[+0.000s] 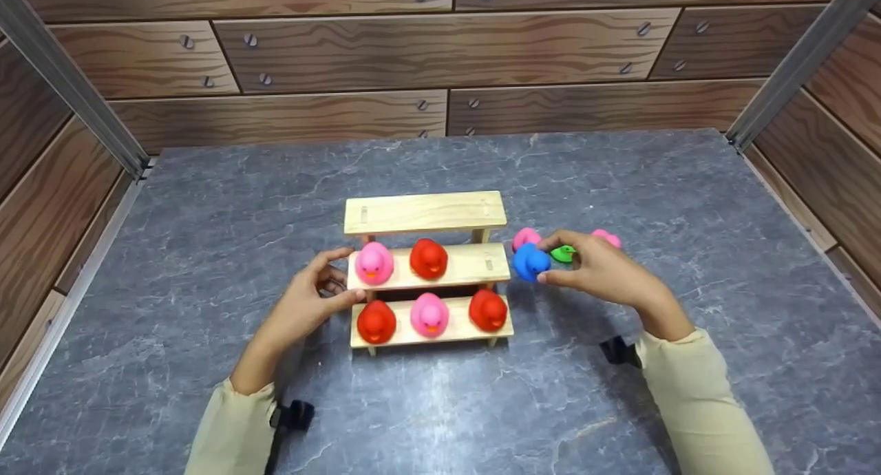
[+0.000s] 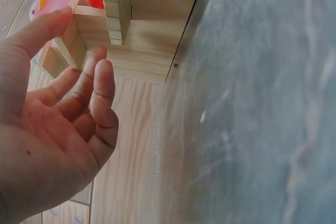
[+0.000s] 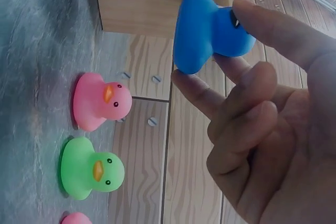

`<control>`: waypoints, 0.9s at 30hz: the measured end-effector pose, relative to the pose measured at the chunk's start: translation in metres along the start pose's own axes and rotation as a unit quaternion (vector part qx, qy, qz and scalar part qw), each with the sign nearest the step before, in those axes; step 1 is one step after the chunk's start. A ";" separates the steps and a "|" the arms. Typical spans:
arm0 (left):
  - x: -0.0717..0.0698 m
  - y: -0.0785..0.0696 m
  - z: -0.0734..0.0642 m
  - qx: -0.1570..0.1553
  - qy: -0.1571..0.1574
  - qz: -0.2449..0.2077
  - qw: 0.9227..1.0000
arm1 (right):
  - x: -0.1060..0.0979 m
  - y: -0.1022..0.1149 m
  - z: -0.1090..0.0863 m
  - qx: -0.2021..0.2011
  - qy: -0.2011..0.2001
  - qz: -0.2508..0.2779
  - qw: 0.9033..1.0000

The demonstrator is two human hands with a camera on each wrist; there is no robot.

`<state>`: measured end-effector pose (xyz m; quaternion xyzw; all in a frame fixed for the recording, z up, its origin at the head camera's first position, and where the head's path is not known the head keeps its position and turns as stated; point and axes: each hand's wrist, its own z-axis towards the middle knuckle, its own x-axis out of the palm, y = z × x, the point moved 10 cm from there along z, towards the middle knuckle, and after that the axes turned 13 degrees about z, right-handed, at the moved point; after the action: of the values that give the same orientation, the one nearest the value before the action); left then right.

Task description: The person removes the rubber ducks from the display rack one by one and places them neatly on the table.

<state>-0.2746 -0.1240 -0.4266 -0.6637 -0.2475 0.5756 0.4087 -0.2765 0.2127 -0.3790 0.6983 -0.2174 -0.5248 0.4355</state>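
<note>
In the head view my right hand [image 1: 606, 268] pinches a blue rubber duck [image 1: 530, 262] between thumb and fingertips, just right of a small wooden tiered stand [image 1: 425, 212]. The right wrist view shows the blue duck [image 3: 197, 32] lifted off the table. At the stand's left end, my left hand [image 1: 303, 303] holds the middle step's edge between thumb and fingers. That step bears a pink duck [image 1: 374, 263] and a red duck [image 1: 428, 259]. On the bottom step sit a red duck [image 1: 376, 322], a pink duck [image 1: 429, 315] and another red duck [image 1: 488, 310].
Behind my right hand, a pink duck [image 3: 100, 102], a green duck [image 3: 90, 169] and another pink duck [image 3: 76, 219] stand on the grey marbled table [image 1: 241, 199]. Wood-patterned panels [image 1: 440, 48] wall the back and sides, with metal posts [image 1: 89, 89] at the corners.
</note>
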 end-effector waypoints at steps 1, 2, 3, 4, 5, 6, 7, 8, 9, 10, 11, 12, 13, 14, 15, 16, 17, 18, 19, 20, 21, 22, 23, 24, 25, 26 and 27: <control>0.000 0.000 0.000 -0.001 -0.001 0.000 1.000 | 0.000 -0.001 0.000 0.002 0.001 -0.002 1.000; 0.000 0.000 0.000 -0.001 -0.001 0.000 1.000 | 0.001 -0.002 0.001 0.004 0.002 -0.005 1.000; 0.000 0.000 0.000 -0.002 -0.002 0.000 1.000 | 0.001 -0.003 0.001 0.006 0.004 -0.008 1.000; -0.001 0.001 0.000 -0.003 -0.003 0.000 1.000 | 0.001 -0.005 0.001 0.008 0.005 -0.011 1.000; -0.001 0.000 0.001 -0.003 -0.004 0.001 1.000 | 0.001 -0.005 0.001 0.009 0.007 -0.013 1.000; -0.001 0.001 0.001 -0.004 -0.003 0.001 1.000 | 0.001 -0.006 0.002 0.012 0.008 -0.015 1.000; -0.001 0.001 0.001 -0.004 -0.003 0.001 1.000 | 0.002 -0.007 0.001 0.013 0.010 -0.016 1.000; -0.001 0.001 0.001 -0.004 -0.003 0.001 1.000 | 0.002 -0.008 0.002 0.016 0.011 -0.019 1.000; -0.001 0.001 0.001 -0.004 -0.004 0.001 1.000 | 0.002 -0.010 0.002 0.018 0.013 -0.022 1.000; -0.001 0.001 0.001 -0.004 -0.004 0.001 1.000 | 0.002 -0.011 0.003 0.020 0.014 -0.023 0.999; -0.001 0.001 0.001 -0.003 -0.005 0.001 1.000 | 0.002 -0.013 0.003 0.023 0.016 -0.023 0.999; -0.001 0.001 0.001 -0.003 -0.005 0.001 1.000 | 0.002 -0.015 0.004 0.025 0.016 -0.025 0.999; -0.001 0.000 0.001 -0.002 -0.005 0.000 1.000 | 0.002 -0.017 0.004 0.027 0.017 -0.027 0.999; -0.001 0.000 0.001 -0.002 -0.004 -0.001 1.000 | 0.002 -0.019 0.005 0.030 0.019 -0.029 0.999; -0.001 0.000 0.001 -0.001 -0.004 -0.002 1.000 | 0.002 -0.021 0.005 0.031 0.019 -0.030 0.999; -0.001 0.000 0.001 -0.001 -0.003 -0.002 1.000 | 0.002 -0.022 0.006 0.032 0.020 -0.031 0.999; -0.001 0.000 0.001 0.000 -0.002 -0.003 1.000 | 0.002 -0.024 0.006 0.032 0.021 -0.034 0.999; -0.001 0.000 0.001 0.000 -0.002 -0.003 1.000 | 0.002 -0.025 0.006 0.032 0.021 -0.037 0.999; -0.001 0.000 0.001 0.001 -0.002 -0.003 1.000 | 0.002 -0.026 0.007 0.032 0.022 -0.039 0.998; -0.001 0.000 0.001 0.001 -0.003 -0.002 1.000 | 0.002 -0.027 0.007 0.032 0.023 -0.042 0.998; -0.001 0.000 0.001 0.001 -0.004 -0.001 1.000 | 0.002 -0.028 0.008 0.031 0.023 -0.047 0.998; -0.001 0.000 0.001 0.001 -0.005 0.000 1.000 | 0.003 -0.028 0.008 0.029 0.024 -0.053 0.998; -0.001 0.000 0.001 0.001 -0.006 0.000 1.000 | 0.003 -0.029 0.008 0.028 0.024 -0.056 0.998; -0.001 0.000 0.001 0.001 -0.007 0.001 1.000 | 0.004 -0.030 0.008 0.028 0.025 -0.060 0.997; -0.001 0.000 0.001 0.001 -0.008 0.001 1.000 | 0.004 -0.030 0.009 0.027 0.025 -0.065 0.997; -0.001 0.000 0.002 0.001 -0.008 0.001 1.000 | 0.004 -0.031 0.009 0.025 0.025 -0.069 0.997; -0.001 0.000 0.002 0.001 -0.008 0.001 1.000 | 0.004 -0.031 0.009 0.024 0.026 -0.073 0.997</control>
<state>-0.2764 -0.1242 -0.4262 -0.6589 -0.2494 0.5817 0.4066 -0.2881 0.2224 -0.4083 0.7357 -0.1672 -0.5318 0.3847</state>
